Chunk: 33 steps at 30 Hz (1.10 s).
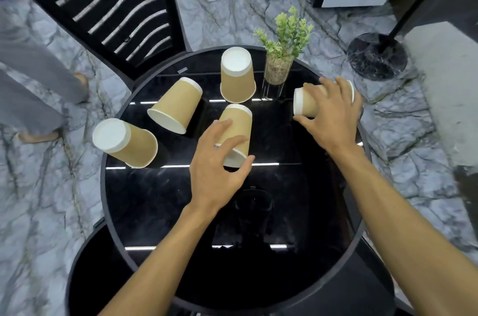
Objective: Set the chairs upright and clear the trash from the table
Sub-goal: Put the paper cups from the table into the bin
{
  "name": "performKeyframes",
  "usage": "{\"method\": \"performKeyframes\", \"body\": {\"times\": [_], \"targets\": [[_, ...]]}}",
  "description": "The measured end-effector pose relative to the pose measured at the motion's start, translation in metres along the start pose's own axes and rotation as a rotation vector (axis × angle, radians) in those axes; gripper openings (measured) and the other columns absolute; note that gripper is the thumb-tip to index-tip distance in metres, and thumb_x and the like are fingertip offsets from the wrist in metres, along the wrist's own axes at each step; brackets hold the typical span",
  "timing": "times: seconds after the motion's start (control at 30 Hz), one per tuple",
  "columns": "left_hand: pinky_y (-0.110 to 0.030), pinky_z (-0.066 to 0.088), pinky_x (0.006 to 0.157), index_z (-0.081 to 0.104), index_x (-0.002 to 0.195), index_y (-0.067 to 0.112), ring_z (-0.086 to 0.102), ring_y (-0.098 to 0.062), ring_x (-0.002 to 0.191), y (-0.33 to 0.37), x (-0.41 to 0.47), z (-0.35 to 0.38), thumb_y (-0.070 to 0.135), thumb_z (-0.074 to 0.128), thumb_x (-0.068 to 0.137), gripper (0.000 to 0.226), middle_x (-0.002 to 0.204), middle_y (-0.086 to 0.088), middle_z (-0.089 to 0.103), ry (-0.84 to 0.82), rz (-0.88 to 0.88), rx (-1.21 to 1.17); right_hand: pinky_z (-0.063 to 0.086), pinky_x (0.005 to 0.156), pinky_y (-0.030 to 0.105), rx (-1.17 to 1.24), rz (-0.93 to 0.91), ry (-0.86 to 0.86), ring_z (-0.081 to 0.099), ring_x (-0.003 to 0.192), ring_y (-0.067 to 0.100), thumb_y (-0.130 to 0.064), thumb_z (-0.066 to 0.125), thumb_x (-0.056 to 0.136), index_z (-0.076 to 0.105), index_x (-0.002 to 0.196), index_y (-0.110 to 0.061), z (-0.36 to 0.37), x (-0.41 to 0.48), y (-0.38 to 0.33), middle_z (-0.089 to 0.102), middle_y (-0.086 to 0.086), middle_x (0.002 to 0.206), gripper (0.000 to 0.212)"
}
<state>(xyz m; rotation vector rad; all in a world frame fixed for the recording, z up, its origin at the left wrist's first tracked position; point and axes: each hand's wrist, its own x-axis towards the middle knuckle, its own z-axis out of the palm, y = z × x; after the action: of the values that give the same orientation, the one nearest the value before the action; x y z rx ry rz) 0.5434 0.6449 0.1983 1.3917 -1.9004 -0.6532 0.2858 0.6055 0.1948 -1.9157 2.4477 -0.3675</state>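
Both bare forearms reach up from the near edge of the round black table (144, 199), whose glossy top mirrors strips of light. Five brown paper cups lie across its far half. By the left edge, an upside-down cup (124, 142) stands with its white base up. Beside it toward the centre, a tipped cup (176, 106) lies with its open mouth facing the near-left. At the far edge stands another inverted cup (237, 75). At the table's centre the left hand (219, 168) curls loosely over the centre cup (236, 132), fingers spread around its lower rim, not yet squeezed closed. Next, a small plant in a glass vase (278, 70) stands at the far-right edge. At the right edge the right hand (332, 116) grasps a sideways cup (306, 105), fingers wrapped over it. Beyond the far-left edge, a black slatted chair (108, 10) stands on the marble floor (245, 5).
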Motion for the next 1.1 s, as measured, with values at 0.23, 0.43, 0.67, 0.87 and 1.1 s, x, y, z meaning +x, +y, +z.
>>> {"method": "performKeyframes", "body": {"times": [0.23, 0.43, 0.67, 0.87, 1.1], "targets": [[-0.002, 0.028, 0.098, 0.072, 0.106, 0.028, 0.037, -0.009, 0.141, 0.000, -0.007, -0.015, 0.036, 0.077, 0.077, 0.031, 0.142, 0.012, 0.050, 0.012, -0.005, 0.019, 0.019, 0.113, 0.053, 0.089, -0.018, 0.041, 0.032, 0.138, 0.029, -0.055, 0.075, 0.071, 0.052, 0.133, -0.032, -0.015, -0.020, -0.011, 0.049, 0.004, 0.142, 0.070], [-0.029, 0.051, 0.089, 0.071, 0.108, 0.030, 0.034, -0.007, 0.141, 0.008, -0.022, -0.038, 0.034, 0.080, 0.077, 0.032, 0.144, 0.014, 0.048, 0.024, -0.018, 0.033, 0.025, 0.112, 0.055, 0.181, -0.046, 0.061, 0.037, 0.136, 0.028, -0.059, 0.073, 0.071, 0.053, 0.133, -0.032, -0.045, -0.051, -0.041, 0.052, 0.002, 0.139, 0.070], [-0.027, 0.044, 0.097, 0.070, 0.108, 0.030, 0.039, -0.012, 0.139, 0.021, -0.066, -0.085, 0.035, 0.080, 0.077, 0.033, 0.144, 0.012, 0.048, 0.101, -0.038, 0.059, 0.019, 0.117, 0.051, 0.322, -0.151, 0.042, 0.043, 0.130, 0.022, -0.062, 0.070, 0.073, 0.053, 0.134, -0.030, -0.082, -0.103, -0.097, 0.055, -0.001, 0.134, 0.071], [-0.017, 0.038, 0.098, 0.070, 0.109, 0.031, 0.038, -0.010, 0.139, 0.006, -0.134, -0.143, 0.040, 0.076, 0.078, 0.033, 0.144, 0.013, 0.048, 0.212, -0.141, 0.110, 0.040, 0.103, 0.034, 0.533, -0.288, -0.049, 0.044, 0.119, 0.010, -0.058, 0.074, 0.073, 0.055, 0.131, -0.027, -0.089, -0.156, -0.172, 0.059, -0.009, 0.127, 0.069], [-0.032, 0.050, 0.093, 0.069, 0.107, 0.031, 0.047, -0.013, 0.132, -0.031, -0.219, -0.215, 0.046, 0.071, 0.078, 0.033, 0.141, 0.010, 0.050, 0.396, -0.335, 0.203, 0.039, 0.101, 0.029, 0.627, -0.483, -0.269, 0.045, 0.124, 0.013, -0.059, 0.071, 0.075, 0.052, 0.135, -0.027, -0.073, -0.211, -0.266, 0.057, -0.010, 0.132, 0.071]]}}
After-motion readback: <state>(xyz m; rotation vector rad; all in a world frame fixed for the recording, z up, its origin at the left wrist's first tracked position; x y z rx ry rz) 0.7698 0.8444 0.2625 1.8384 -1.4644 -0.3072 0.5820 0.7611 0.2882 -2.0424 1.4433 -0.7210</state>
